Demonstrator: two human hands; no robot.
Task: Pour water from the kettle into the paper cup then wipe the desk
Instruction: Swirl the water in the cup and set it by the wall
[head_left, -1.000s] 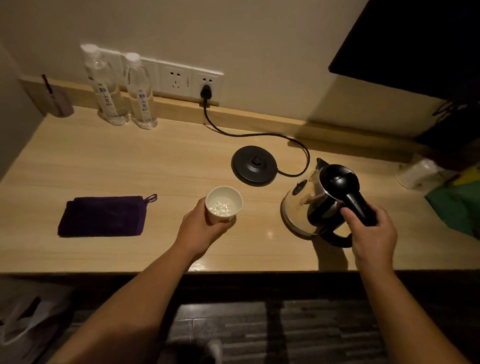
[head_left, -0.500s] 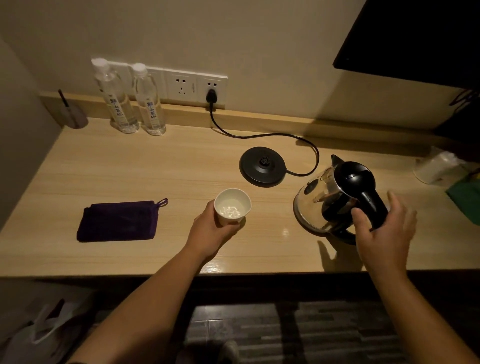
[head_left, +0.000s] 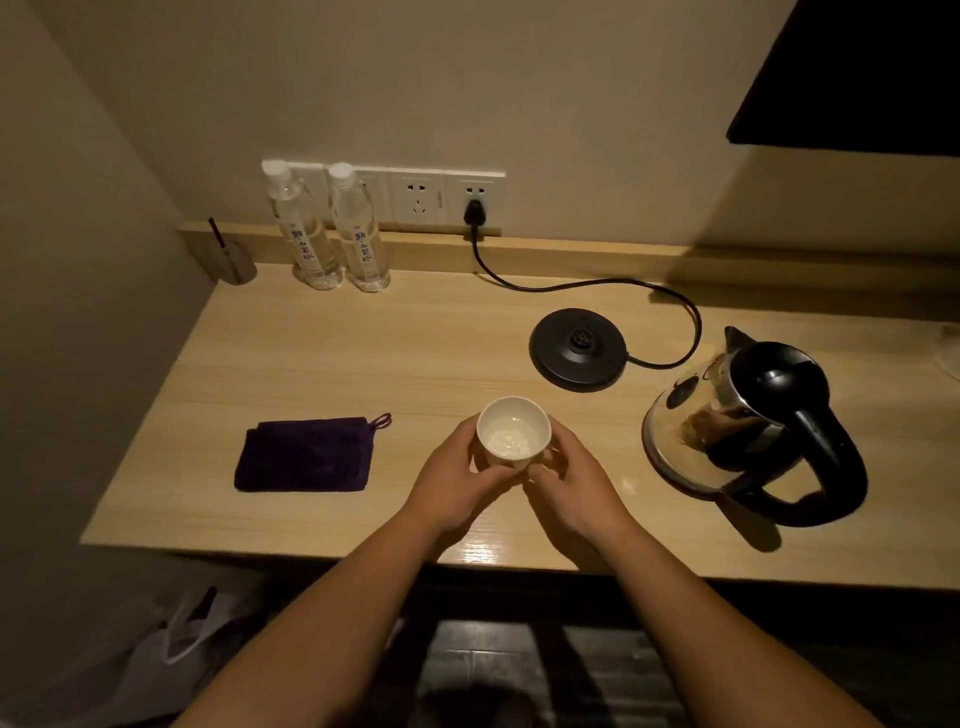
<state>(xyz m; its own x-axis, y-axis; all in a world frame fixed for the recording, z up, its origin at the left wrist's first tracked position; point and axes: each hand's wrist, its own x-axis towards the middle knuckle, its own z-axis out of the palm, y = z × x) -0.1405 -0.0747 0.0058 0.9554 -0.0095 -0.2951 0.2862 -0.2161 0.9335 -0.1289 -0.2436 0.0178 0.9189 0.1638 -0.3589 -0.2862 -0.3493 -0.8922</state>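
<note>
A white paper cup (head_left: 513, 429) with water in it stands near the front middle of the wooden desk (head_left: 322, 358). My left hand (head_left: 453, 478) wraps its left side and my right hand (head_left: 576, 483) its right side, both touching it. The glass kettle (head_left: 737, 421) with black lid and handle sits on the desk to the right, off its round black base (head_left: 576, 354), with no hand on it. A folded dark purple cloth (head_left: 306, 455) lies flat to the left of the cup.
Two clear water bottles (head_left: 332, 228) stand at the back by the wall sockets (head_left: 441, 195). A black cord (head_left: 597, 283) runs from the socket to the base. A small metal holder (head_left: 234, 260) is in the back left corner. A plastic bag (head_left: 171, 654) lies on the floor.
My right hand let go of the kettle handle and moved left onto the cup. The kettle now rests on the desk. The left hand stayed on the cup.
</note>
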